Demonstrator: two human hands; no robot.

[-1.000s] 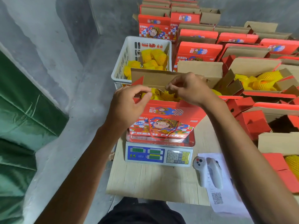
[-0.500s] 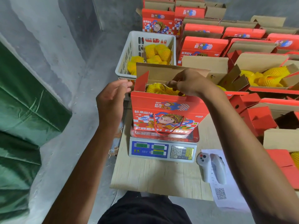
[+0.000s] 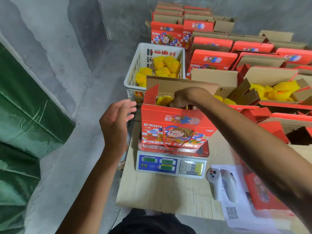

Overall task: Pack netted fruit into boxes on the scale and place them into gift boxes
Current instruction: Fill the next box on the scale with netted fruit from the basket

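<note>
A red gift box (image 3: 175, 125) with a cartoon print stands open on the tray of a white and blue scale (image 3: 170, 164). Yellow netted fruit (image 3: 164, 100) shows inside the box. My right hand (image 3: 184, 97) reaches down into the box's open top, and its fingertips are hidden inside. Just left of the box, my left hand (image 3: 116, 120) hovers with its fingers spread, holding nothing. Behind the box, a white plastic basket (image 3: 133, 71) holds several more netted fruit (image 3: 167, 65).
The scale sits on a pale wooden table (image 3: 162, 191). A white handheld device (image 3: 221, 184) and a QR-code sheet (image 3: 232, 212) lie to its right. Open boxes of fruit (image 3: 278, 92) and stacked red boxes (image 3: 212, 58) fill the right and back. Green tarp (image 3: 25, 107) hangs at left.
My left hand has come off the box's left edge, moved left and opened. My right hand has dipped from the rear flap down into the box.
</note>
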